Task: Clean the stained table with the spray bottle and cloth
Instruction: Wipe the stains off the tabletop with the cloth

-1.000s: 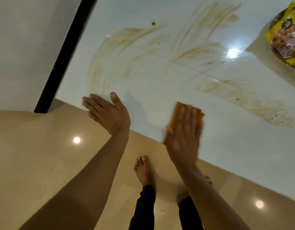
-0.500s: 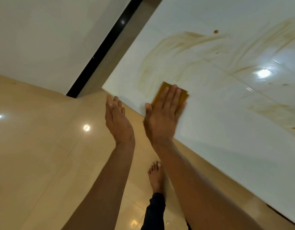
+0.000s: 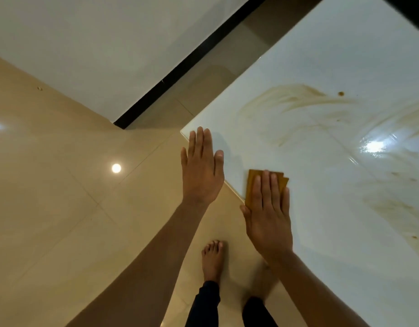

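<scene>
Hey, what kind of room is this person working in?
Probably a room in a home, maybe a dining area: a glossy white table smeared with brown stains, polished beige floor tiles, and a bare foot.

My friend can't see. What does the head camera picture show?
A right hand presses a brown cloth flat near the edge of a white table streaked with brown stains. The left hand is open beside the table's corner.

One wide-angle view only, worn on the head, looking steeply down and forward. Close over the near corner of the white worktop (image 3: 321, 208), which runs slantwise across the right half. Beige tiled floor (image 3: 50, 208) filling the left, with a bare foot (image 3: 212, 260) straight below.
</scene>
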